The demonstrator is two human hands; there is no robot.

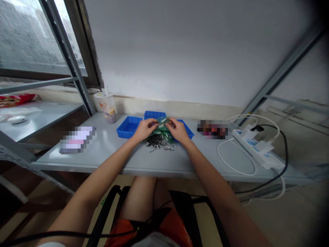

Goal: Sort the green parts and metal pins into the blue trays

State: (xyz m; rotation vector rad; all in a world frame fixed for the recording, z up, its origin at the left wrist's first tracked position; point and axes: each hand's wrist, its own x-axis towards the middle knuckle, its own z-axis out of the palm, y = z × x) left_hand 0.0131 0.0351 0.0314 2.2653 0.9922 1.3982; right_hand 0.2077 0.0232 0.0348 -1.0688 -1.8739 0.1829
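Between my two hands is a small green see-through plastic bag with a white label, pinched at its left by my left hand and at its right by my right hand. More green bags lie just under it. In front of them spreads a pile of small metal pins or screws, too small to name surely. A blue tray stands left of my left hand, another blue tray is partly hidden behind my right hand, and a third blue tray sits behind.
A lidded drink cup stands at the back left, with a phone nearer the front. At right lie a blurred dark object and a white power strip with looping cables. Metal shelf posts rise at both sides.
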